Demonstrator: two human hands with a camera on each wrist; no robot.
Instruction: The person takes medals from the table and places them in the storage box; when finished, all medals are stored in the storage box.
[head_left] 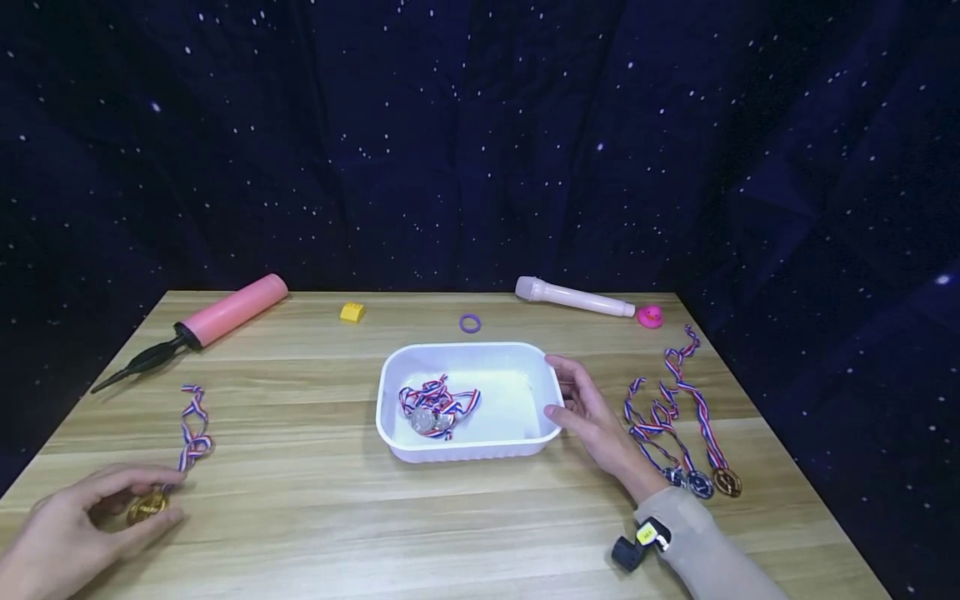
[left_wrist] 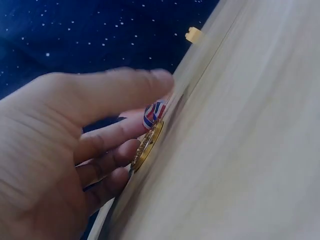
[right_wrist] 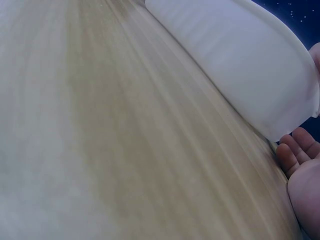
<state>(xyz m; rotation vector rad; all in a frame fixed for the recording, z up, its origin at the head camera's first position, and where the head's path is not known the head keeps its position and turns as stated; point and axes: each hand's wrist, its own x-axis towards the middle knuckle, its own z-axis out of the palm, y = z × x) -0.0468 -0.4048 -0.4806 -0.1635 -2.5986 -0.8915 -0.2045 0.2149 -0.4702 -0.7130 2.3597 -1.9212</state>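
Nothing is legible, even on the gold medal [head_left: 147, 508] or yellow label [head_left: 647, 534].

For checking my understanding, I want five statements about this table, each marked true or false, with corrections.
1. The right hand is at one end of the white tub. True.
2. The white tub is empty. False: silver-coloured medals lie inside it.
3. The left hand is at a gold-coloured medal. True.
4. The pink pump lies right of the white tub. False: the pink pump lies left of it.
5. A pink duck sits beside the pale microphone. True.
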